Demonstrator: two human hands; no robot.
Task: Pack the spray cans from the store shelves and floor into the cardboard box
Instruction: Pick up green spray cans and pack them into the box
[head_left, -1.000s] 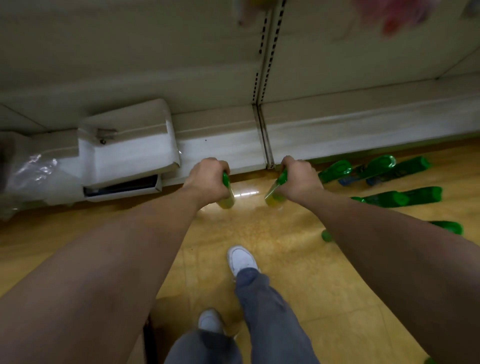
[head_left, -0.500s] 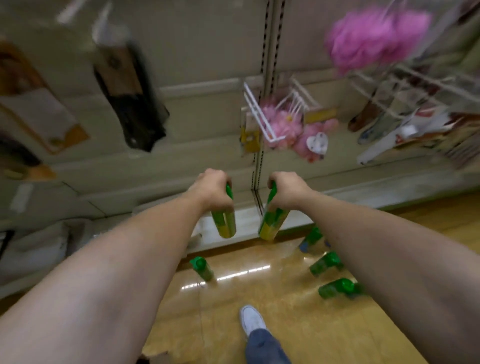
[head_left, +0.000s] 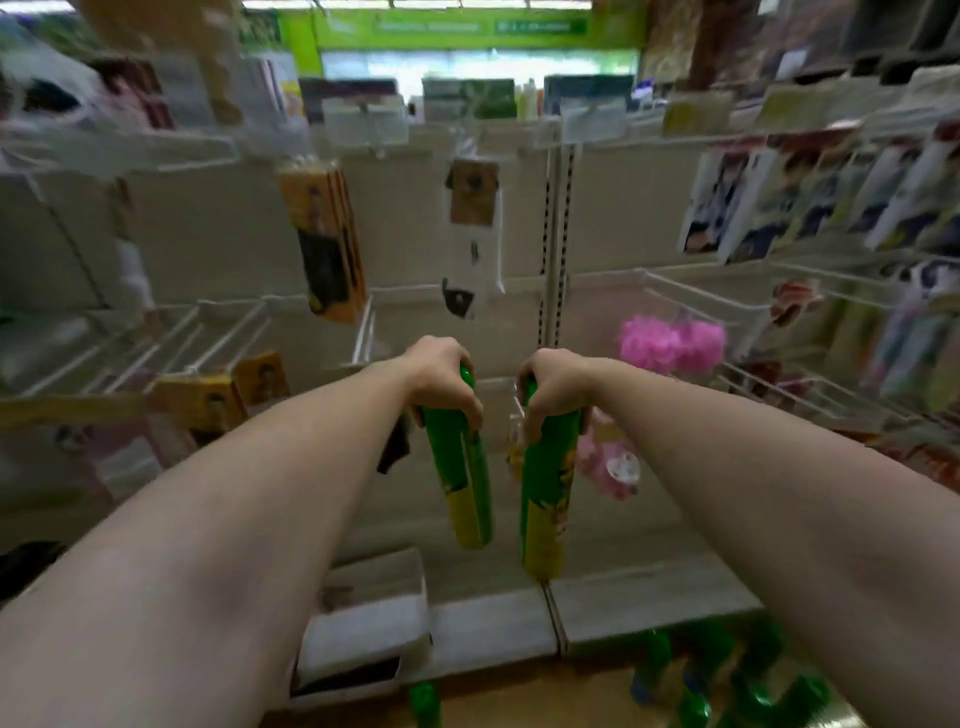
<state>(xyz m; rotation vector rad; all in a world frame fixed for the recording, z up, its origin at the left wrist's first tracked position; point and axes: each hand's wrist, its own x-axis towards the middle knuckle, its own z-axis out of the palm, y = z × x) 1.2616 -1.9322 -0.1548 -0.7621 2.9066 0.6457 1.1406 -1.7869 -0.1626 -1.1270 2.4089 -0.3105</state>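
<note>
- Fingers (head_left: 469, 408) of the left hand (head_left: 440, 376) are clenched round the cap end of the left can (head_left: 464, 483); those of the right hand (head_left: 553, 387) grasp the right can (head_left: 545, 499) the same way.
- Both cans hang base-down in mid-frame, near each other but apart, in front of the shelves (head_left: 675, 283) and well above the floor (head_left: 571, 696).
- Green floor cans (head_left: 727, 675) lie at the lower right of the frame, close to the shelf base (head_left: 493, 623). A stray can (head_left: 425, 701) sits at the bottom centre, too blurred to tell whether it is upright.
- No box shows anywhere in the frame, so where it stands cannot be told.
- The step in hand, as I judge it, is to carry this pair to the box and set them in.
- The grip is high, by the caps, so the long bodies can swing. Quiet wrists should keep them from knocking each other or the hanging goods, such as the pink sponge (head_left: 670, 343) right of centre.
- A cap might pull off under load, so sliding a finger or two down onto the body would be safer.
- Each can is best lowered upright, base first, tight against a wall or a neighbour, to leave room for the many cans left.
- Letting go with one hand at a time keeps the placing neat.
</note>
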